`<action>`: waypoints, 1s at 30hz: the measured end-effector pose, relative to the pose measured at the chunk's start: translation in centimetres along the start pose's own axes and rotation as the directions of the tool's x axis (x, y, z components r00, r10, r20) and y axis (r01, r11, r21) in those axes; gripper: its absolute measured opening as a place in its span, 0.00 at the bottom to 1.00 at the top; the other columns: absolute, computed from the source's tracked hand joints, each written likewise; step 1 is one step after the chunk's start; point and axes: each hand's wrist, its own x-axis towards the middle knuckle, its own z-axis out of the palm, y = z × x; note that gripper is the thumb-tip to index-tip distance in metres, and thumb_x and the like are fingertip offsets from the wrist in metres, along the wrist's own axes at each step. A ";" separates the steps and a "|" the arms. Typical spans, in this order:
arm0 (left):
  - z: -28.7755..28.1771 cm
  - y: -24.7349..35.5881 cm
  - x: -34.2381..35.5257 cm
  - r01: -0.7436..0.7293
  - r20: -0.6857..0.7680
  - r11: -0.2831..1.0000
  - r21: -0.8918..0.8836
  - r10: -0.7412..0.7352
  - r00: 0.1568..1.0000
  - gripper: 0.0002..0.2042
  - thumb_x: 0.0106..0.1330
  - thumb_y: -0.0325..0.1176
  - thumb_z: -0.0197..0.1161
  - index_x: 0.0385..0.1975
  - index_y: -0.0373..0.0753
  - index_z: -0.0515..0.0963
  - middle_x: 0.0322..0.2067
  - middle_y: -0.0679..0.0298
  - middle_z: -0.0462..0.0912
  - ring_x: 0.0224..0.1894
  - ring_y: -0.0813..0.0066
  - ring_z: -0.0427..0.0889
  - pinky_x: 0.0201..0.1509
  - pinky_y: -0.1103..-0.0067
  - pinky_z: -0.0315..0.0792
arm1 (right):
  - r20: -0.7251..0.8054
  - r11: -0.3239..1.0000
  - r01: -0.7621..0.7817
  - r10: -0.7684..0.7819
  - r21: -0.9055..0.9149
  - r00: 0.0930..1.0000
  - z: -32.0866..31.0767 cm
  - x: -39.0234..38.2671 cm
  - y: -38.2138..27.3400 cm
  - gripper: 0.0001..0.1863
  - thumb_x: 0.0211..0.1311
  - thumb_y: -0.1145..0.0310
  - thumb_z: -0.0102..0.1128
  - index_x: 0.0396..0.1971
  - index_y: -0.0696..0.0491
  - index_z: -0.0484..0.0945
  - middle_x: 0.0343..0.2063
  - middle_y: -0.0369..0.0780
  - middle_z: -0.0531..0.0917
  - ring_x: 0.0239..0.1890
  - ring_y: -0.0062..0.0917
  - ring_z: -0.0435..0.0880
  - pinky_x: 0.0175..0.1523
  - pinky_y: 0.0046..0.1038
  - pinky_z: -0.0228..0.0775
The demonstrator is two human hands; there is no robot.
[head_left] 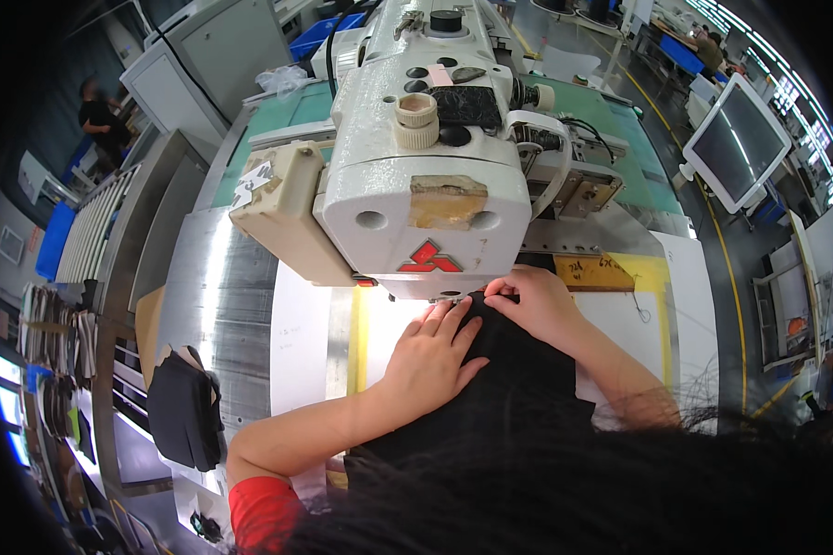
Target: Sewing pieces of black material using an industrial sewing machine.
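A white industrial sewing machine head (423, 199) fills the upper middle. Under its needle area lies black fabric (518, 361) on a white-and-yellow template (656, 342). My left hand (430, 361) rests with fingers spread on the fabric's left edge, fingertips just below the machine head. My right hand (532, 305) pinches the fabric's upper edge right of the needle area, which is mostly hidden by the head and my fingers. Dark hair covers much of the lower fabric.
A stack of black pieces (183, 412) lies on the metal table (213, 314) at left. A wooden block (592, 271) sits right of my right hand. A monitor (740, 139) stands at right. A person (102, 125) works at far left, others at far upper right.
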 end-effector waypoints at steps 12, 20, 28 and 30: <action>0.2 -0.3 0.1 0.026 -0.006 1.000 0.001 -0.026 1.000 0.27 0.62 0.50 0.63 0.55 0.38 0.74 0.59 0.51 0.70 0.59 0.53 0.72 0.58 0.65 0.68 | -0.052 1.000 0.015 -0.015 -0.007 0.999 0.7 0.3 -0.1 0.10 0.53 0.62 0.69 0.31 0.51 0.83 0.27 0.36 0.82 0.31 0.28 0.83 0.37 0.29 0.74; 0.2 -0.5 0.1 0.033 0.003 0.999 -0.009 -0.033 0.999 0.29 0.60 0.51 0.64 0.57 0.40 0.73 0.60 0.53 0.69 0.59 0.53 0.72 0.57 0.64 0.68 | -0.161 0.994 0.057 -0.071 -0.094 0.984 0.5 -0.6 0.8 0.12 0.53 0.61 0.69 0.29 0.52 0.77 0.26 0.36 0.82 0.29 0.28 0.83 0.33 0.30 0.73; -0.1 -0.2 0.4 0.010 0.001 0.999 0.050 -0.011 1.000 0.29 0.61 0.52 0.63 0.56 0.37 0.74 0.60 0.49 0.70 0.58 0.54 0.73 0.57 0.66 0.69 | -0.182 0.974 -0.018 -0.024 -0.225 0.983 -0.6 -1.6 1.9 0.16 0.54 0.56 0.70 0.32 0.50 0.75 0.23 0.36 0.80 0.26 0.30 0.82 0.30 0.30 0.71; -0.1 -0.1 0.4 0.009 0.012 0.999 0.050 -0.009 1.000 0.29 0.61 0.52 0.63 0.56 0.37 0.74 0.61 0.49 0.70 0.58 0.54 0.73 0.57 0.66 0.68 | -0.180 0.957 -0.069 0.018 -0.283 0.984 -1.2 -2.3 2.6 0.17 0.54 0.55 0.70 0.34 0.50 0.75 0.22 0.36 0.80 0.26 0.30 0.82 0.29 0.30 0.70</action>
